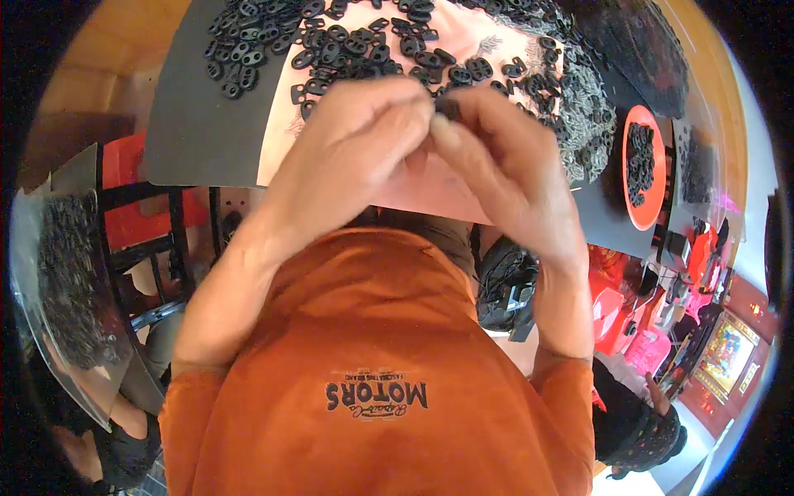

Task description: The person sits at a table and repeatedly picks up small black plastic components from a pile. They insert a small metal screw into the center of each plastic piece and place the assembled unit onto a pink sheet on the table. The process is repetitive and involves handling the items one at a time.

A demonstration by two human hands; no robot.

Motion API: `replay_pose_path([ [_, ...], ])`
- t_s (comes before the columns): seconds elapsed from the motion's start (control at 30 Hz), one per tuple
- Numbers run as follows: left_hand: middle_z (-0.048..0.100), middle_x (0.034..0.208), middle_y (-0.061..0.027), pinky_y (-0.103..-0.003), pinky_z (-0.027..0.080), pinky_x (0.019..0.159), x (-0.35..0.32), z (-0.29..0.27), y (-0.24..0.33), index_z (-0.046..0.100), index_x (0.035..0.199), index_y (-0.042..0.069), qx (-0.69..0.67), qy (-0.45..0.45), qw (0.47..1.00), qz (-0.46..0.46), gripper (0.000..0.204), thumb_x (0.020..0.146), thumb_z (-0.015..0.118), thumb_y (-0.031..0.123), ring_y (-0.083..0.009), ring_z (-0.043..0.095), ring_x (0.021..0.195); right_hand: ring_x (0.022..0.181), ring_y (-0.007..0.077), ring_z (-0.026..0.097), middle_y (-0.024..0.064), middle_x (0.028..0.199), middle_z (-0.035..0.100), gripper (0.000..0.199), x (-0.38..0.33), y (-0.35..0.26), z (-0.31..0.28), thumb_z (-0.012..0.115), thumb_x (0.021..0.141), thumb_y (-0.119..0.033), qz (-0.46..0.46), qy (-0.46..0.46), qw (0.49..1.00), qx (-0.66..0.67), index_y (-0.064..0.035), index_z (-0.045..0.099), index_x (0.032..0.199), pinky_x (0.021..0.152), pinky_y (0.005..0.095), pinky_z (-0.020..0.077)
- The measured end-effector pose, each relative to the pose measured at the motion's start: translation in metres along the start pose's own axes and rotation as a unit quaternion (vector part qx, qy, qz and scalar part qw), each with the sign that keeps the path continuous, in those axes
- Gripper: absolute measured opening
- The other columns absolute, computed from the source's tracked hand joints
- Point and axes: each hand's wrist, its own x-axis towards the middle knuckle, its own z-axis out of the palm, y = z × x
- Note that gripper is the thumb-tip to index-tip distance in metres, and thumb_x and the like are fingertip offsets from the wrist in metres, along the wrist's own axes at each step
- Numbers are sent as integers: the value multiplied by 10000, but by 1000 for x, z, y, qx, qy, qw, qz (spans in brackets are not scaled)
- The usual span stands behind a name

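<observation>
My left hand (pixel 356 153) and my right hand (pixel 504 165) meet above the near edge of the work surface. Their fingertips pinch together on a small black plastic piece (pixel 447 106), mostly hidden by the fingers. Just beyond the hands lies a spread of several black two-hole plastic pieces (pixel 347 45) on a pale pink sheet (pixel 463 198). My orange shirt fills the lower middle of the view.
A dark grey mat (pixel 198 124) covers the table's left part. An orange tray (pixel 641 169) with black pieces sits at the right, beside a heap of grey and black parts (pixel 583 107). A clear bag of black pieces (pixel 66 273) hangs at the left. Another person's hand (pixel 657 401) is at the lower right.
</observation>
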Motion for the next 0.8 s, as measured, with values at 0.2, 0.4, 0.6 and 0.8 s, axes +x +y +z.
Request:
replay_pose_path([
  [0.2, 489, 659, 36, -176, 233, 414, 57, -12, 17, 548, 761, 64, 25, -24, 998, -47, 247, 919, 472, 238, -9, 336, 502, 584, 161, 496, 46, 668, 524, 176, 39, 25, -24, 549, 889, -162, 17, 23, 999, 26, 5, 582, 934, 521, 256, 398],
  [0.4, 599, 667, -72, -320, 415, 548, 80, -12, 38, 580, 769, -3, 155, -34, 987, 8, 211, 878, 479, 146, -165, 552, 609, 641, 53, 462, 14, 728, 532, 135, 52, 13, -41, 508, 919, -113, 114, 36, 987, 107, 18, 539, 905, 546, 203, 385],
  [0.6, 602, 686, -159, -368, 436, 560, 99, -13, 23, 583, 770, -30, 373, -15, 922, 105, 191, 837, 498, 127, -254, 597, 610, 564, 196, 497, 136, 668, 540, 136, 62, 38, -47, 549, 842, -82, -28, 54, 987, -149, 45, 507, 816, 533, 312, 407],
  [0.8, 576, 660, -80, -282, 393, 497, 84, -15, 5, 580, 756, -8, 230, 76, 957, 158, 218, 856, 487, 162, -161, 523, 536, 673, 289, 559, 118, 842, 547, 236, 31, 36, -32, 618, 789, -97, -137, -88, 957, -242, -53, 576, 1017, 581, 351, 467],
])
